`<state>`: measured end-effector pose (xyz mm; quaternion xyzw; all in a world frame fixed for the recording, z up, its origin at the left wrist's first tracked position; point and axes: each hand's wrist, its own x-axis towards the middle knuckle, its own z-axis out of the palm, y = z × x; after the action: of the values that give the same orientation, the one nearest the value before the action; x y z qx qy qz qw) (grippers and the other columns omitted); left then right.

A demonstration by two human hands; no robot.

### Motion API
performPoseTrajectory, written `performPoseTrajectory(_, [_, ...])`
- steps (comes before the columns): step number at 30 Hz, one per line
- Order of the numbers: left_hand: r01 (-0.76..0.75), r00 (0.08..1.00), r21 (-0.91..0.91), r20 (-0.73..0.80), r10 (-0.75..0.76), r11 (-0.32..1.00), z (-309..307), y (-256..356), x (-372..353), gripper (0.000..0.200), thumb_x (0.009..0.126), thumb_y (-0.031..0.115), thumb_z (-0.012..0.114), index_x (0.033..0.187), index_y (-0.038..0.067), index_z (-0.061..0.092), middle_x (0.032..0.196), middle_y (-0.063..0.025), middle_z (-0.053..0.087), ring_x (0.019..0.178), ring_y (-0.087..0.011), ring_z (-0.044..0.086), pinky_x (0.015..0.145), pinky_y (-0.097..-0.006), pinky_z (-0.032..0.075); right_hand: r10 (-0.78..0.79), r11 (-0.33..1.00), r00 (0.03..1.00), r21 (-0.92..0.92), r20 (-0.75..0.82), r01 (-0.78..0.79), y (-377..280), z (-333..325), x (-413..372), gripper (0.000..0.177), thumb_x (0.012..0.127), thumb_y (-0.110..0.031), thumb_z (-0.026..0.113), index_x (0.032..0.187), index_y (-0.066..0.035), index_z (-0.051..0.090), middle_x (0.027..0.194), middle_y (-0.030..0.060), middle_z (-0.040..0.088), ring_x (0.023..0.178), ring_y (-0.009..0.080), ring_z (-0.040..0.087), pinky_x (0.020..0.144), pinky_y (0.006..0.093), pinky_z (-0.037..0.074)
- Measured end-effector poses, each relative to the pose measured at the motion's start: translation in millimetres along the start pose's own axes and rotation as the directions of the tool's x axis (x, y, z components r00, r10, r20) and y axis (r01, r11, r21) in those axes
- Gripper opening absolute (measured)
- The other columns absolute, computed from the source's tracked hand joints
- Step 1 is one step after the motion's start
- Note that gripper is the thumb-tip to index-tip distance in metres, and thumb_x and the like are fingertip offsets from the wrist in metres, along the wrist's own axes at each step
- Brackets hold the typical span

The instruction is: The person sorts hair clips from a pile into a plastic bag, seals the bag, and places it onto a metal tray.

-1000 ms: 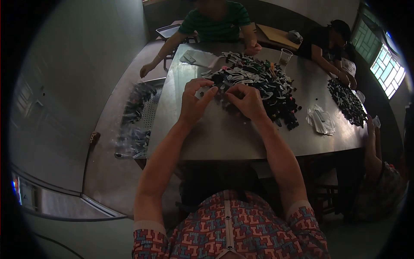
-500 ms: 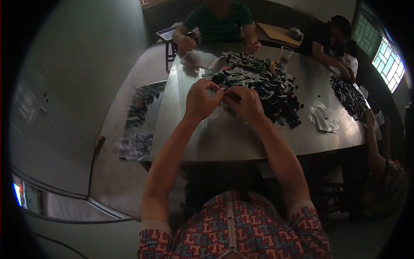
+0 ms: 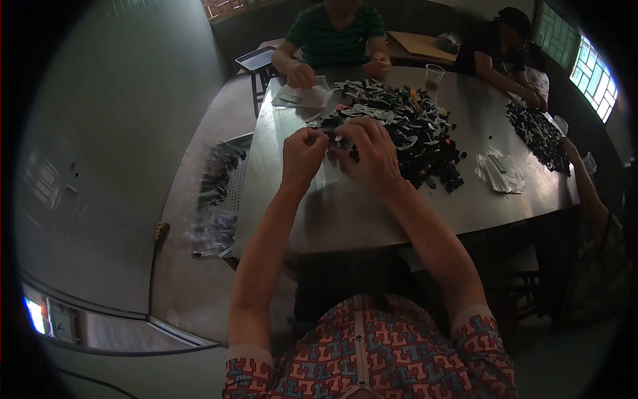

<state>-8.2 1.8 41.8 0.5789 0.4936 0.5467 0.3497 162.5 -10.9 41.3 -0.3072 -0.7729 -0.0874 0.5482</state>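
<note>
Head cam: left hand (image 3: 303, 156) has thumb and finger pressed together mid-frame, can't tell on what. Right hand (image 3: 374, 151) is curled, thumb and fingers apart, grip unclear. Too blurry between them to call any direction. Right behind, the pile of little dark and white pieces (image 3: 413, 138) sits upper centre on the metal desk (image 3: 372, 219), long axis slanting upper left to lower right, pieces pointing every which way.
</note>
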Motion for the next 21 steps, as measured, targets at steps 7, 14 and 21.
performPoseTrajectory(7, [-0.029,0.997,-0.082,-0.074,0.023,0.996,4,-11,4,0.016,0.088,0.012,0.07,0.094,-0.003,0.069,0.08,-0.0036,0.066,0.072,-0.0085,0.058,0.064,-0.0243,0.046,-0.035,0.995,0.999,-0.089,0.039,0.038,-6,8,-6,0.036,0.076,-0.009,0.077,0.109,-0.011,0.063,0.104,0.0059,0.064,0.095,0.0258,0.063,0.082,0.0383,0.047])
performPoseTrajectory(14, [-0.042,0.997,-0.1,-0.07,0.035,0.994,15,-12,-7,0.015,0.092,0.009,0.066,0.1,-0.004,0.066,0.086,-0.0052,0.067,0.075,-0.0097,0.06,0.067,-0.0244,0.049,0.065,0.992,0.995,-0.115,0.081,-0.055,-4,13,-12,0.026,0.079,-0.012,0.077,0.103,-0.01,0.066,0.095,0.0059,0.062,0.093,0.0257,0.066,0.079,0.0392,0.053])
performPoseTrajectory(21, [-0.136,0.99,-0.088,0.021,0.138,0.987,19,-24,-11,0.01,0.096,0.006,0.061,0.099,-0.003,0.064,0.09,-0.0056,0.067,0.078,-0.0098,0.06,0.071,-0.0246,0.049,0.141,0.989,0.981,-0.07,0.13,-0.133,3,12,-13,0.025,0.076,-0.01,0.078,0.097,-0.008,0.065,0.092,0.0069,0.06,0.084,0.0266,0.067,0.067,0.0376,0.055])
